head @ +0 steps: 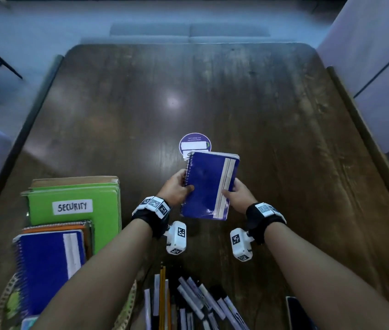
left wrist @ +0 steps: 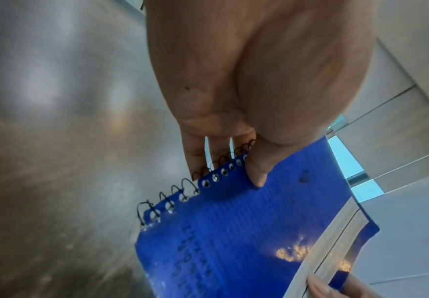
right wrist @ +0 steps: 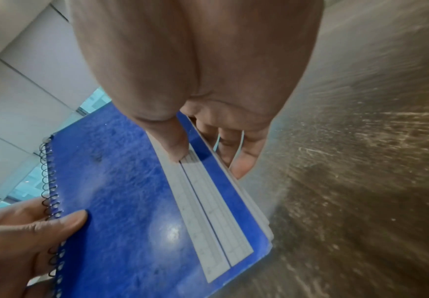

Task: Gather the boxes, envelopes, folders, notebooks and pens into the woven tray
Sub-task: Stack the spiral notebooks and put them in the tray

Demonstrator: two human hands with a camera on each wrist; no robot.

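Note:
Both hands hold a blue spiral notebook with a pale strip above the middle of the dark wooden table. My left hand pinches its spiral edge, thumb on the cover. My right hand pinches the opposite edge, thumb on the pale strip. At the near left, the woven tray carries a stack: a green folder labelled SECURITY, an orange-edged notebook and another blue spiral notebook. My left forearm hides part of it. Several pens and pencils lie loose at the near edge.
A round purple sticker lies on the table just beyond the held notebook. A dark flat object sits at the near right corner. Grey sofas flank the table on the right and left.

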